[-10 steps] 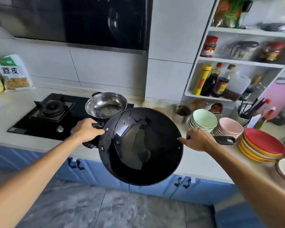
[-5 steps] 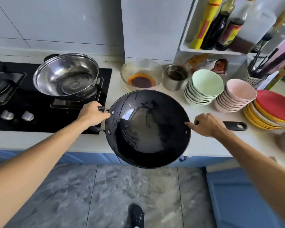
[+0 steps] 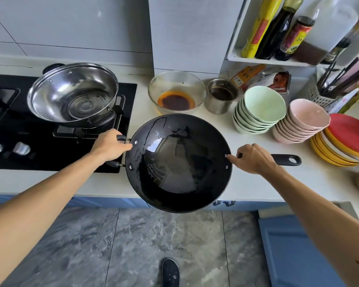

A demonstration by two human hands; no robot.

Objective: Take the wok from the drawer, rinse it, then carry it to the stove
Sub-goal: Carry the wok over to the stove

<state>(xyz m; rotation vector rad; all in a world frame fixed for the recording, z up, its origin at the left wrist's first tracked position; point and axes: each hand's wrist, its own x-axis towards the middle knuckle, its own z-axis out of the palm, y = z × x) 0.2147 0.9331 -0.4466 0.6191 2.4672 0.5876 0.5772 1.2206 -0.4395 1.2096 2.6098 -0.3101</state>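
Note:
The wet black wok hangs over the counter's front edge, just right of the black gas stove. My left hand grips its small loop handle on the left side. My right hand grips the long black handle close to the rim, and the handle's end sticks out to the right. Water streaks shine inside the wok. A steel pot sits on the stove's right burner.
Behind the wok stand a glass bowl of chili oil and a steel cup. To the right are stacked green bowls, pink bowls and red and yellow plates. Bottles fill the shelf.
The view has tilted down and closer to the counter. The wok has levelled out and shifted slightly right of the stove, still held by both hands.

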